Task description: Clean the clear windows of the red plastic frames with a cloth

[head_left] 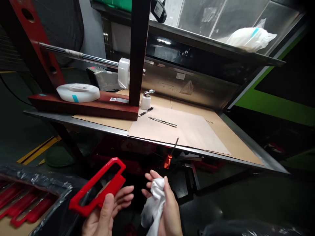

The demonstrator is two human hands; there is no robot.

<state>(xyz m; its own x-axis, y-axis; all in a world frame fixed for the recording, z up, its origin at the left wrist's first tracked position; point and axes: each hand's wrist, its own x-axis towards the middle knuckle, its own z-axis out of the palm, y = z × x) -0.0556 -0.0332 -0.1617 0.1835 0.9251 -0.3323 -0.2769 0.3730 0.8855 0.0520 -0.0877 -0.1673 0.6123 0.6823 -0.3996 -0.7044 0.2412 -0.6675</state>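
My left hand [108, 209] grips a red plastic frame [85, 191] with a long opening, tilted up to the right, the thumb pressed on its near side. To its right, my right hand [168, 206] holds a crumpled white cloth [157, 196] between thumb and fingers. The two hands are apart, and the cloth does not touch the red frame. Just above the right hand, an orange-handled screwdriver [168, 160] points upward by the bench's front edge; what supports it cannot be made out.
A bench [115, 130] bears brown sheets, a pen [145, 112], a silver pen-shaped tool [162, 122] and a white pump bottle [146, 101]. A wooden stand [83, 108] carries a tape roll [78, 93]. At lower left, a black-lined box [61, 191] holds several red parts [24, 201].
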